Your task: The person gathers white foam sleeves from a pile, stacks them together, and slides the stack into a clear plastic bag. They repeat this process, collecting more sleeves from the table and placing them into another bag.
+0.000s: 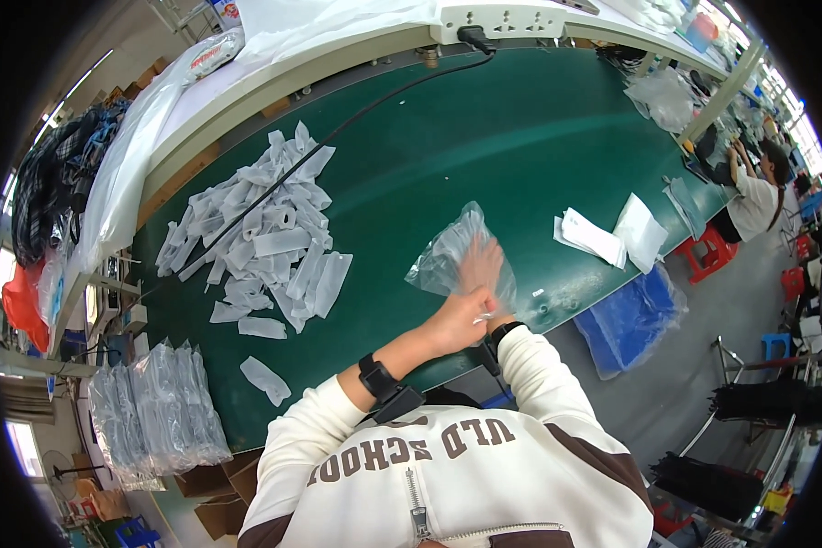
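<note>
In front of me, over the green table, a clear plastic bag (440,258) is pulled over my right hand (480,267). The right fingers show through the film, stretched out inside it. My left hand (463,320) pinches the bag's mouth close to my right wrist. To the left lies a heap of translucent white, sleeve-like pieces (281,242), some rolled or folded; their exact kind I cannot make out. A single such piece (265,380) rests apart, nearer the table's front edge.
Folded white sheets (594,239) lie right of my hands. A blue plastic bag (632,320) is beyond the right edge. Plastic-wrapped bundles (160,411) stand at the near left. A black cable (338,132) crosses the heap from a power strip (502,23). Another person (753,192) sits far right.
</note>
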### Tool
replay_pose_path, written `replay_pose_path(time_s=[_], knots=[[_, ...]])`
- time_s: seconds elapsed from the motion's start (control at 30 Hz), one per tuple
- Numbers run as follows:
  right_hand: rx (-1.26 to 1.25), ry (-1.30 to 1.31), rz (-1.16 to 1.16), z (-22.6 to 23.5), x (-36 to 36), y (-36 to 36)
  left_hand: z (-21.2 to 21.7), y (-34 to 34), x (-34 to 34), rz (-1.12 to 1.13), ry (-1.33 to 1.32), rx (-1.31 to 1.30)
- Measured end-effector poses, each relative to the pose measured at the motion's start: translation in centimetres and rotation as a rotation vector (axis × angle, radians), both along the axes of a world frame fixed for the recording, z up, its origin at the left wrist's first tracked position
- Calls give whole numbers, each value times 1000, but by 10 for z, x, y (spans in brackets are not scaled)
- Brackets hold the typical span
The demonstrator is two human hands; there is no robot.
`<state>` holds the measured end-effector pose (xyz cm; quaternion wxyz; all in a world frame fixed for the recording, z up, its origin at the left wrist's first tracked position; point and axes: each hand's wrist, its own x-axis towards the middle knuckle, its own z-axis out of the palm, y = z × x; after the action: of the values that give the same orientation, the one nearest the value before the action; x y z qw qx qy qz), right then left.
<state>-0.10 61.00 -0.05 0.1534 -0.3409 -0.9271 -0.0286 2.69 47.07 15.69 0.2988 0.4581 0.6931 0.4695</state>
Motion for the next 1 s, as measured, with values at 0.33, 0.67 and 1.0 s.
replay_pose_path(time_s=[0.33,0.67,1.0], knots=[[-57,58,91,3,8,32,-27,8,-11,113,43,12],[-90,166,318,5,25,90,-47,-43,-39,203,386,108],[-591,-322,228,105,195,96,-131,-371,-31,1559,858,-722]])
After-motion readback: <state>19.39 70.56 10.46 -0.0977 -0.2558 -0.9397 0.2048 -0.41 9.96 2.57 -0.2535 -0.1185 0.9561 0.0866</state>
